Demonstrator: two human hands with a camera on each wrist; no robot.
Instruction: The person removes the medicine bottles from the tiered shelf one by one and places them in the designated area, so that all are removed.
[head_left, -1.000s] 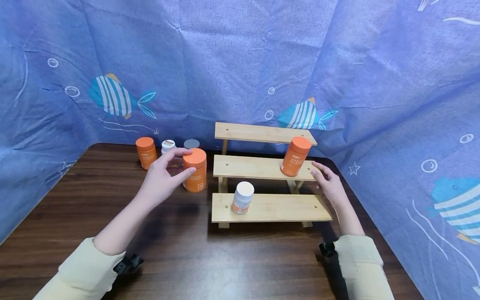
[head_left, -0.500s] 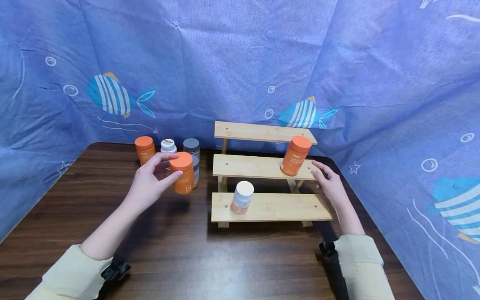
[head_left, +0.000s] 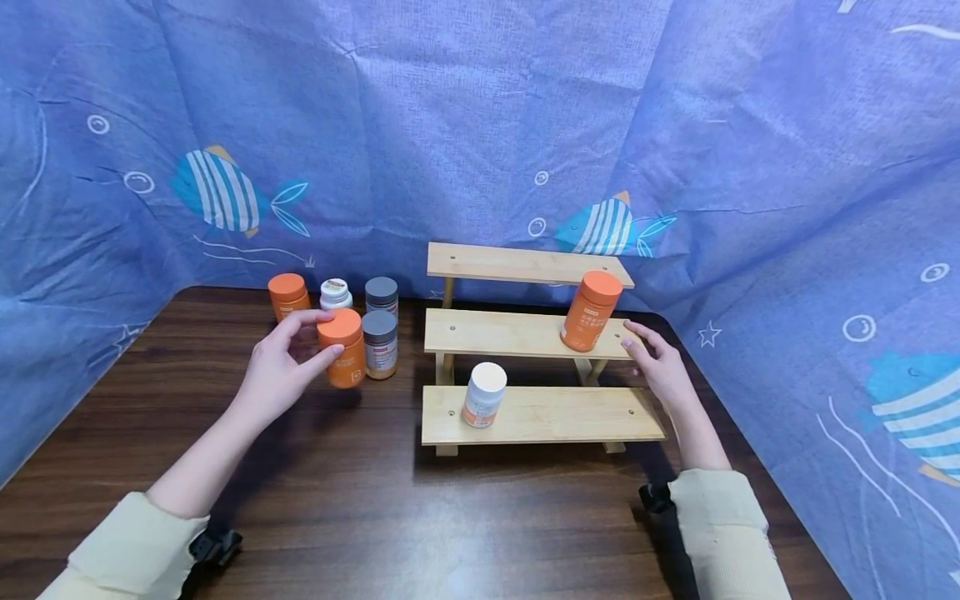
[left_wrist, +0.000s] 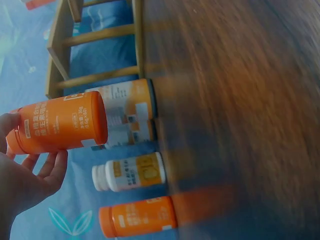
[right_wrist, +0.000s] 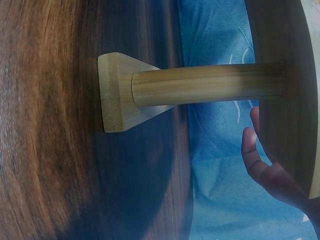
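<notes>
My left hand (head_left: 279,367) pinches an orange supplement bottle (head_left: 347,360) near its lid, thumb on one side and fingers on the other. In the left wrist view this bottle (left_wrist: 57,122) hangs above the table. Beside it stands a grey-lidded bottle (head_left: 380,350). My right hand (head_left: 660,367) is at the right end of the wooden three-step rack (head_left: 517,332), fingers loosely bent around nothing. Close to it, another orange bottle (head_left: 590,315) stands on the middle step. A white bottle (head_left: 483,398) stands on the lowest step, toward the left.
Behind the left hand stand an orange bottle (head_left: 289,293), a white bottle (head_left: 336,293) and a second grey-lidded bottle (head_left: 382,293). A blue fish-print cloth (head_left: 480,125) hangs behind the dark wooden table (head_left: 420,525).
My left hand has carried its orange bottle leftward, away from the rack, uncovering the grey-lidded bottle behind it. My right hand has stayed where it was.
</notes>
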